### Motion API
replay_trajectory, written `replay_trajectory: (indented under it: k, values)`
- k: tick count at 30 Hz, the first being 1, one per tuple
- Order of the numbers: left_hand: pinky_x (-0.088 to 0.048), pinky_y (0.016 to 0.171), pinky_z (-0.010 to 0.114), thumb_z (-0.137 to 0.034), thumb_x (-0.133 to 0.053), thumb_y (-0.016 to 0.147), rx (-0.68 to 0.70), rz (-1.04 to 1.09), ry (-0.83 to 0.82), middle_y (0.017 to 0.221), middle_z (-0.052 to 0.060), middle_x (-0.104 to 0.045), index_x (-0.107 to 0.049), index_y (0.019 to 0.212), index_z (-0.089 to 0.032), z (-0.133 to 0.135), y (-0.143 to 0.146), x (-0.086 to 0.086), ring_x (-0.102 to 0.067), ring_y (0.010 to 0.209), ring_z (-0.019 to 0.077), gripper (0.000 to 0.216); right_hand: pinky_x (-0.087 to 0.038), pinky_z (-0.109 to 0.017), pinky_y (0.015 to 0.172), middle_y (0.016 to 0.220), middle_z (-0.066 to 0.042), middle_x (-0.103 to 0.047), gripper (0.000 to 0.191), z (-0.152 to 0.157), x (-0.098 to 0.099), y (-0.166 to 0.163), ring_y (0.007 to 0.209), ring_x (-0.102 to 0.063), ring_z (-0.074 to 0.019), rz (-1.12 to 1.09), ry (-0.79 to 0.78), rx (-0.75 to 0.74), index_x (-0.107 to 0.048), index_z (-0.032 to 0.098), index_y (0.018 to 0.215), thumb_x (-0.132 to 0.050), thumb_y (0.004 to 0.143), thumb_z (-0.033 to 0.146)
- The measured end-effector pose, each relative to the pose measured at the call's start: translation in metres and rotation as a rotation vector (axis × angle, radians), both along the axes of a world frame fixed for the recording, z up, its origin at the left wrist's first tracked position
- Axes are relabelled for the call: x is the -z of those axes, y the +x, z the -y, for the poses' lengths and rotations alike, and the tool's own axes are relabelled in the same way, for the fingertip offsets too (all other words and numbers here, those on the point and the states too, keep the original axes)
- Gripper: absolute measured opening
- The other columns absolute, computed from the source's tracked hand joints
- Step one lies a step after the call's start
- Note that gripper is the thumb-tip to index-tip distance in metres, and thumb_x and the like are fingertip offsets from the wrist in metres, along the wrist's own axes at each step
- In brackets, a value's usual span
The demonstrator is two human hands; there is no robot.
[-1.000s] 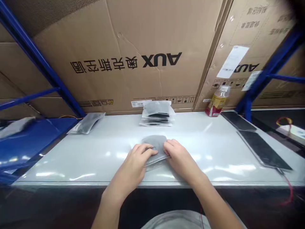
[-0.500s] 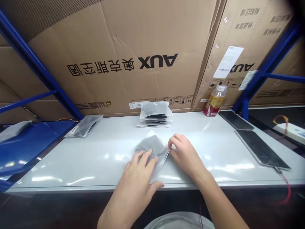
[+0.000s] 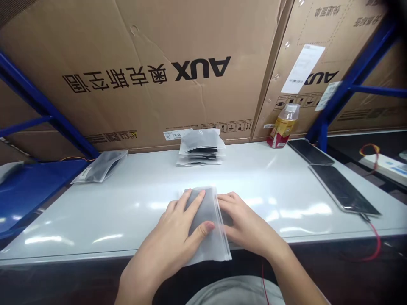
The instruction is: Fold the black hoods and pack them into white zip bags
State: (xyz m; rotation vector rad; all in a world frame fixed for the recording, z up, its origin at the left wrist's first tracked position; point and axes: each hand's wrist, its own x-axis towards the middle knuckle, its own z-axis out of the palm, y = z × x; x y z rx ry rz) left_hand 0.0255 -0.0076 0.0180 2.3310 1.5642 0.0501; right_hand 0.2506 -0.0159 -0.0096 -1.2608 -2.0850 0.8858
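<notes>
A frosted zip bag (image 3: pixel 208 241) lies at the table's front edge, its lower end reaching past the edge. My left hand (image 3: pixel 176 231) rests flat on the bag, fingers spread and thumb across its face. At the bag's right-hand zip edge, my right hand (image 3: pixel 240 222) has its fingers curled, with the fingertips partly hidden behind the edge. Something grey shows between those fingers and the thumb; I cannot make out what it is. A stack of similar bags (image 3: pixel 201 144) with dark contents sits farther back.
Another filled bag (image 3: pixel 101 166) lies at the left. A drink bottle (image 3: pixel 284 126) stands at the back right, near two dark phones (image 3: pixel 310 152), the nearer one with a red cable (image 3: pixel 376 241). Large cartons (image 3: pixel 143 106) and blue rack posts (image 3: pixel 322 137) border the table.
The bag has moved nearer me, turned and flattened, and now overhangs the front edge. Both hands stay with it. The camera view has shifted slightly.
</notes>
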Motion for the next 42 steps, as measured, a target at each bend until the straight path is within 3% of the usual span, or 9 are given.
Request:
replay_trajectory:
  k: [4, 8, 11, 17, 23, 28, 34, 37, 42]
  values:
    - [-0.024, 0.125, 0.07, -0.074, -0.036, 0.103, 0.055, -0.044, 0.092, 0.177, 0.004, -0.018, -0.03, 0.167, -0.037, -0.012, 0.006, 0.001, -0.009, 0.164, 0.0385, 0.074, -0.043, -0.049, 0.111, 0.124, -0.005, -0.072, 0.022, -0.006, 0.006, -0.006, 0.131, -0.051, -0.0293, 0.092, 0.005, -0.031, -0.068, 0.028, 0.112, -0.059, 0.095, 0.018]
    - [-0.015, 0.13, 0.065, -0.075, -0.045, 0.101, 0.172, 0.004, 0.043, 0.178, 0.004, -0.01, -0.012, 0.171, -0.034, -0.021, 0.007, 0.011, -0.004, 0.165, 0.0341, 0.088, -0.029, -0.057, 0.121, 0.138, -0.007, -0.067, 0.032, -0.011, 0.009, -0.005, 0.156, -0.027, -0.0339, 0.127, -0.031, -0.104, -0.067, 0.027, 0.118, -0.058, 0.089, 0.016]
    - [-0.012, 0.131, 0.063, -0.076, -0.05, 0.098, 0.214, 0.03, 0.042, 0.178, 0.004, -0.012, -0.011, 0.171, -0.034, -0.015, 0.006, 0.015, -0.006, 0.164, 0.0343, 0.093, -0.023, -0.058, 0.124, 0.126, -0.012, -0.073, 0.031, -0.011, 0.008, -0.008, 0.163, -0.014, -0.0341, 0.192, -0.016, -0.172, -0.072, 0.024, 0.11, -0.061, 0.083, 0.014]
    - [-0.011, 0.131, 0.065, -0.052, -0.029, 0.113, 0.181, 0.011, 0.137, 0.174, 0.006, -0.026, -0.027, 0.169, -0.024, -0.013, 0.015, 0.013, -0.012, 0.164, 0.0311, 0.062, -0.029, -0.053, 0.124, 0.106, -0.014, -0.078, 0.031, -0.014, 0.01, -0.012, 0.162, -0.022, -0.0334, 0.23, 0.071, -0.151, -0.077, 0.018, 0.102, -0.049, 0.092, 0.011]
    - [-0.03, 0.126, 0.063, -0.039, -0.042, 0.108, 0.124, -0.089, 0.233, 0.164, 0.016, -0.046, -0.052, 0.155, -0.012, -0.019, 0.034, 0.028, -0.037, 0.156, 0.0371, 0.055, -0.052, -0.037, 0.105, 0.127, -0.006, -0.077, 0.036, -0.03, 0.009, 0.007, 0.122, -0.069, -0.0222, 0.07, 0.093, 0.149, -0.075, 0.026, 0.124, -0.044, 0.106, 0.023]
    - [-0.031, 0.127, 0.061, -0.031, -0.04, 0.108, 0.135, -0.104, 0.287, 0.162, 0.016, -0.048, -0.054, 0.153, -0.011, -0.014, 0.038, 0.035, -0.041, 0.154, 0.035, 0.051, -0.055, -0.038, 0.084, 0.096, -0.011, -0.08, 0.031, -0.047, 0.006, -0.01, 0.091, -0.074, -0.0253, 0.223, 0.019, 0.28, -0.079, 0.02, 0.094, -0.051, 0.105, 0.027]
    - [-0.031, 0.128, 0.058, -0.028, -0.037, 0.109, 0.114, -0.071, 0.297, 0.163, 0.013, -0.049, -0.05, 0.156, -0.013, -0.014, 0.033, 0.035, -0.041, 0.155, 0.0316, 0.051, -0.06, -0.046, 0.094, 0.134, -0.01, -0.066, 0.035, -0.068, 0.002, -0.034, 0.111, -0.069, -0.0238, 0.407, -0.093, 0.277, -0.064, 0.02, 0.132, -0.066, 0.102, 0.039]
    - [-0.031, 0.128, 0.056, -0.029, -0.036, 0.11, 0.111, -0.044, 0.298, 0.163, 0.012, -0.049, -0.051, 0.156, -0.013, -0.015, 0.031, 0.037, -0.042, 0.154, 0.0304, 0.051, -0.057, -0.038, 0.078, 0.102, -0.011, -0.075, 0.021, -0.05, 0.0, -0.031, 0.088, -0.071, -0.0236, 0.44, -0.087, 0.23, -0.072, 0.017, 0.103, -0.054, 0.106, 0.028]
    - [-0.032, 0.127, 0.061, -0.031, -0.034, 0.111, 0.092, 0.013, 0.316, 0.162, 0.016, -0.049, -0.051, 0.155, -0.009, -0.019, 0.031, 0.041, -0.044, 0.153, 0.0335, 0.052, -0.04, -0.034, 0.059, 0.073, -0.005, -0.068, 0.034, 0.019, -0.003, -0.012, 0.065, -0.062, -0.021, 0.439, -0.077, 0.137, -0.06, 0.025, 0.078, -0.04, 0.106, 0.025]
